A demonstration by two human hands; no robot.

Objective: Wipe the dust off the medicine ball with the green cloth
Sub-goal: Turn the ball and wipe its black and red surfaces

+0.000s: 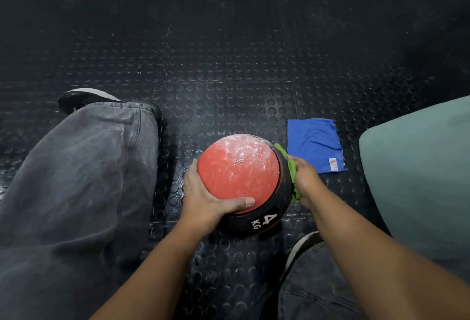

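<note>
A red and black medicine ball (239, 169) marked "4 KG" sits on the black studded floor between my legs. White dust covers its upper red face. My left hand (203, 195) grips the ball's left and near side, thumb curled over the red panel. My right hand (306, 180) presses a green cloth (292, 167) against the ball's right side; the cloth is bunched between palm and ball, and only its edges show.
A blue cloth (315, 144) lies flat on the floor just right of the ball. My left leg in grey trousers (84, 167) stretches along the left. A pale green cushioned object (419, 172) stands at the right edge. My right shoe (302, 246) sits near the ball.
</note>
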